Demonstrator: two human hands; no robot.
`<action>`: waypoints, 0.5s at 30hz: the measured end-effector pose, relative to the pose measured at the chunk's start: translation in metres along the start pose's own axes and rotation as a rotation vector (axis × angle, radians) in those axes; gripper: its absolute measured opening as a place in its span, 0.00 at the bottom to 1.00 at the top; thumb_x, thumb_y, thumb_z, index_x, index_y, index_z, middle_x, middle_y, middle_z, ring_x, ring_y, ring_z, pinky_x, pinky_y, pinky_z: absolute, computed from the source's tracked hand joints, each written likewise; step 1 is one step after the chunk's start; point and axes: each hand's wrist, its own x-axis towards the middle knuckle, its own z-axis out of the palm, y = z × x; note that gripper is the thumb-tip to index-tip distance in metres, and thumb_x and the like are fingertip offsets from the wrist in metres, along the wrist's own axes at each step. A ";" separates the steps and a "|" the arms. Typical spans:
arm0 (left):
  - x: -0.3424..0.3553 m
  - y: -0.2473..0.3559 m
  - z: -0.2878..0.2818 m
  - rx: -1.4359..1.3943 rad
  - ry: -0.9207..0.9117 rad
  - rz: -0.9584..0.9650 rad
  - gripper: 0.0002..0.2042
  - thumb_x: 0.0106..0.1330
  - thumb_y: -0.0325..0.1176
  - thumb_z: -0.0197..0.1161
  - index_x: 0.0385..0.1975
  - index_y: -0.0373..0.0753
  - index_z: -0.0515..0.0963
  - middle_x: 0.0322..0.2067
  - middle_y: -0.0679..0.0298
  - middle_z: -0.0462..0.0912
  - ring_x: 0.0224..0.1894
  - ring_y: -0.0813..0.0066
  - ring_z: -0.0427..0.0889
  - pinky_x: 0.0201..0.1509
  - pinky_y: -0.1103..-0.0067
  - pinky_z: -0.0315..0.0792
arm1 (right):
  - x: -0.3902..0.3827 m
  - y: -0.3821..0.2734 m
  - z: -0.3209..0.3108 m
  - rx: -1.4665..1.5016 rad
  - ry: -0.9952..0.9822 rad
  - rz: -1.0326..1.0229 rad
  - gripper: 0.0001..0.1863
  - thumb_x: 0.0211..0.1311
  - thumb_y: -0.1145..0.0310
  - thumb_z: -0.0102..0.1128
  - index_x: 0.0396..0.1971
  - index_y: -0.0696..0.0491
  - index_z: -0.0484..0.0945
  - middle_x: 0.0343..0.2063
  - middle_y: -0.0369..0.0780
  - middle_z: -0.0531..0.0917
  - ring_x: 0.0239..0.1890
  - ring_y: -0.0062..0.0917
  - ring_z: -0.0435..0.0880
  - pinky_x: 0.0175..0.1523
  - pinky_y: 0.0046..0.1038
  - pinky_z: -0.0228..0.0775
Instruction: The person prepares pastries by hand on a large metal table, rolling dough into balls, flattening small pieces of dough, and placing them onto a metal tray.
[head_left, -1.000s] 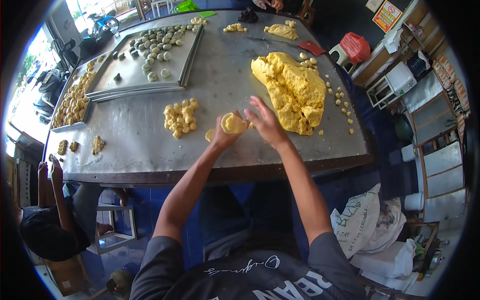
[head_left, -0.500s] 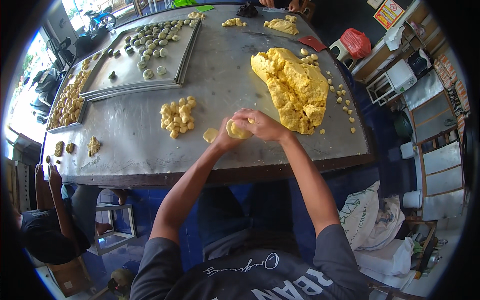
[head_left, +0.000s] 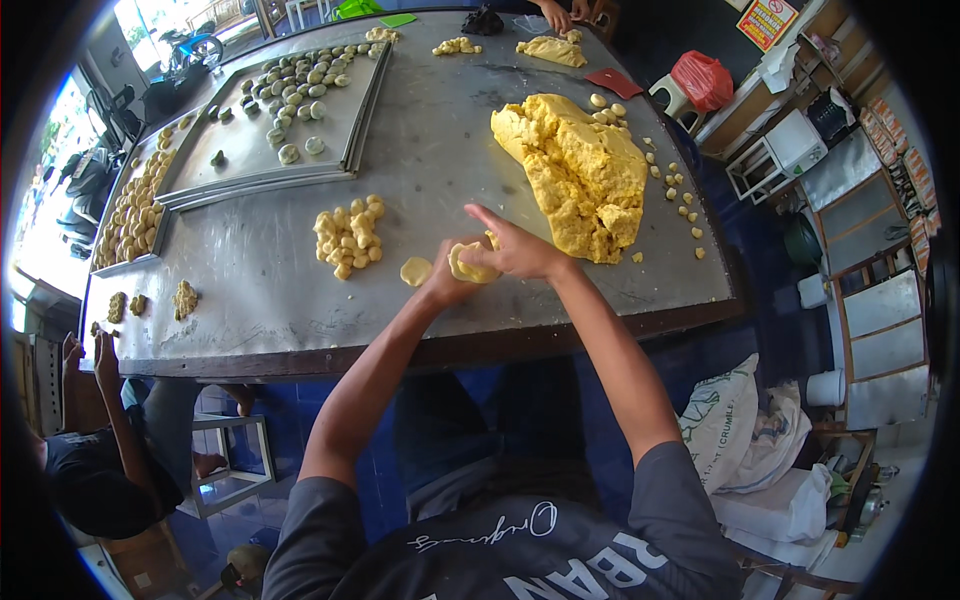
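Note:
Above the near edge of the metal table, my left hand (head_left: 450,284) cups a flattened piece of yellow dough (head_left: 464,266). The fingers of my right hand (head_left: 528,254) press into that same piece, while one digit sticks up and away from it. Just left of my hands a flat dough disc (head_left: 416,271) lies on the table. Beyond it, further left, sits a cluster of small pale dough balls (head_left: 348,236). A large cracked mass of yellow dough (head_left: 585,175) rests to the right, past my right hand.
Stacked metal trays (head_left: 330,165) at the far left bear greenish and pale rounds; another tray (head_left: 150,258) holds yellow balls. Small dough bits (head_left: 684,211) lie along the right side. A co-worker (head_left: 100,460) sits at left; another person's hands (head_left: 562,14) work at the far edge.
My right hand has opened somewhat over the dough, one digit now raised. The dough piece in my hands looks wider. The view has shifted slightly.

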 end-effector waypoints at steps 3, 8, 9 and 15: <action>-0.001 0.002 -0.001 0.024 -0.015 0.019 0.08 0.47 0.24 0.66 0.24 0.35 0.74 0.21 0.67 0.78 0.26 0.85 0.73 0.30 0.81 0.70 | -0.003 0.003 0.003 0.087 0.012 0.069 0.44 0.57 0.55 0.62 0.64 0.62 0.49 0.65 0.50 0.56 0.67 0.32 0.56 0.67 0.30 0.49; -0.002 0.006 0.000 0.048 0.000 0.020 0.08 0.46 0.24 0.66 0.24 0.35 0.73 0.21 0.67 0.77 0.25 0.84 0.72 0.30 0.81 0.69 | -0.004 0.012 0.006 0.065 0.048 0.084 0.44 0.56 0.55 0.62 0.64 0.62 0.50 0.64 0.51 0.57 0.66 0.33 0.57 0.67 0.30 0.51; -0.003 0.005 -0.002 0.056 0.002 0.033 0.08 0.46 0.24 0.66 0.24 0.35 0.73 0.21 0.67 0.77 0.25 0.84 0.72 0.30 0.81 0.69 | -0.003 0.009 0.007 0.049 0.047 0.092 0.44 0.56 0.56 0.62 0.64 0.62 0.50 0.64 0.51 0.57 0.66 0.33 0.57 0.67 0.30 0.51; 0.000 0.013 0.002 -0.018 0.037 0.062 0.08 0.46 0.23 0.65 0.24 0.35 0.73 0.21 0.66 0.77 0.26 0.85 0.72 0.30 0.82 0.69 | -0.002 0.013 0.008 -0.112 0.122 0.071 0.44 0.54 0.57 0.65 0.63 0.63 0.52 0.62 0.53 0.60 0.65 0.36 0.59 0.66 0.31 0.53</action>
